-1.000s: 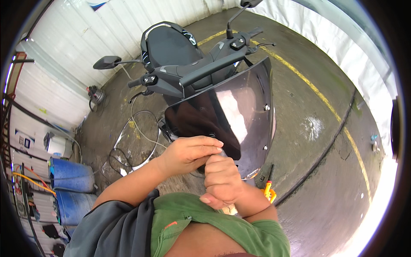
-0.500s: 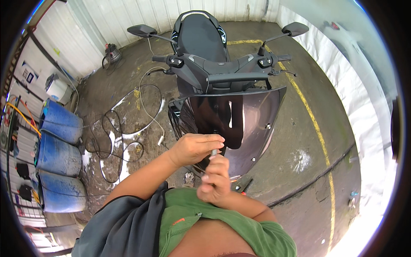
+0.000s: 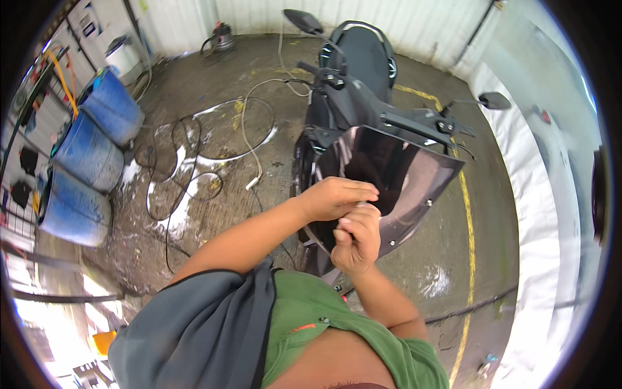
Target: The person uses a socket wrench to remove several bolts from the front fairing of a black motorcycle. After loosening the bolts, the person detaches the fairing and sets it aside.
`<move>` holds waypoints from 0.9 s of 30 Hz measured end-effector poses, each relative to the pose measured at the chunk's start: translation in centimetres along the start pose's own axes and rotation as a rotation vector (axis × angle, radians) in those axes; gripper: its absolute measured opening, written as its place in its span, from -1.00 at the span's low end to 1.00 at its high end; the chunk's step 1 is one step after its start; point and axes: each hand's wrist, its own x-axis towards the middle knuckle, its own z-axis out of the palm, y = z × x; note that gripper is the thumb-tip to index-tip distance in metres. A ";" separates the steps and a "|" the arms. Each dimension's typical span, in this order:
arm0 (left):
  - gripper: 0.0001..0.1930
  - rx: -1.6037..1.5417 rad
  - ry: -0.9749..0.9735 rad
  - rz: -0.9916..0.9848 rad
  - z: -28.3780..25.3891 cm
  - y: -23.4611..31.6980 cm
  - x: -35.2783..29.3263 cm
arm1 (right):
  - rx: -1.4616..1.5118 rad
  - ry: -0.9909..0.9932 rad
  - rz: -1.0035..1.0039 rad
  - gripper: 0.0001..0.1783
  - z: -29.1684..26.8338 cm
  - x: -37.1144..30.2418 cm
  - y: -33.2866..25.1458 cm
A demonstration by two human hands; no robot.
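Note:
My left hand (image 3: 334, 198) and my right hand (image 3: 358, 240) meet in front of a scooter's dark tinted windscreen (image 3: 418, 170). Between them a small grey piece (image 3: 361, 204) barely shows; its kind is hidden by my fingers. My right hand is closed round its lower part in a fist. The fingers of my left hand are pressed together and bent over its top end. Several bright screws sit along the windscreen's right edge. Whether the hands touch the windscreen I cannot tell.
The scooter, with its black seat (image 3: 363, 55) and a right mirror (image 3: 494, 100), stands ahead. Blue barrels (image 3: 87, 152) line the left side. A dark hose (image 3: 184, 194) and a pale cable (image 3: 245, 123) lie across the wet floor. A vacuum cleaner (image 3: 222, 37) stands by the back wall.
The view has swung left, so the scooter appears tilted and further right. My hands have drawn closer together, covering more of the grey piece.

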 end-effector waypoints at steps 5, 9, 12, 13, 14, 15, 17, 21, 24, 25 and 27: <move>-0.62 -0.090 -0.021 -0.034 -0.1 -0.2 0.0 | 0.010 0.016 0.184 -0.73 1.1 0.0 -0.6; -0.66 -0.121 -0.205 0.025 -0.8 -0.9 0.7 | 0.082 -0.448 0.168 -0.71 -2.1 2.2 0.7; -0.74 -0.082 -0.365 0.083 -0.9 -1.7 2.0 | -0.424 -0.166 0.107 -0.78 -1.3 1.5 -0.8; -0.79 -0.096 -0.377 0.102 -0.9 -1.8 2.2 | -0.589 0.004 0.255 -0.80 -0.4 1.1 -1.7; -0.81 -0.049 -0.408 0.120 -0.9 -1.9 2.3 | -0.747 0.165 0.409 -0.79 0.8 0.8 -2.8; -0.85 -0.070 -0.375 0.127 -0.9 -1.9 2.3 | -0.873 0.295 0.551 -0.76 1.8 0.7 -4.0; -0.83 -0.034 -0.409 0.177 -0.9 -2.0 2.0 | -0.832 0.357 1.086 -0.65 3.4 1.1 -6.2; -0.80 -0.033 -0.407 0.233 -0.8 -2.4 2.0 | -0.721 0.641 1.451 -0.56 5.5 2.3 -7.5; -0.79 -0.095 -0.534 0.195 -1.0 -2.5 2.6 | -0.636 0.669 1.522 -0.63 5.4 3.1 -7.9; -0.78 -0.209 -0.510 0.126 -1.3 -2.4 2.6 | -0.722 0.565 1.525 -0.68 5.1 3.3 -8.0; -0.75 -0.375 -0.300 0.165 -2.4 -2.2 1.8 | -0.916 0.315 1.429 -0.76 4.8 3.5 -8.7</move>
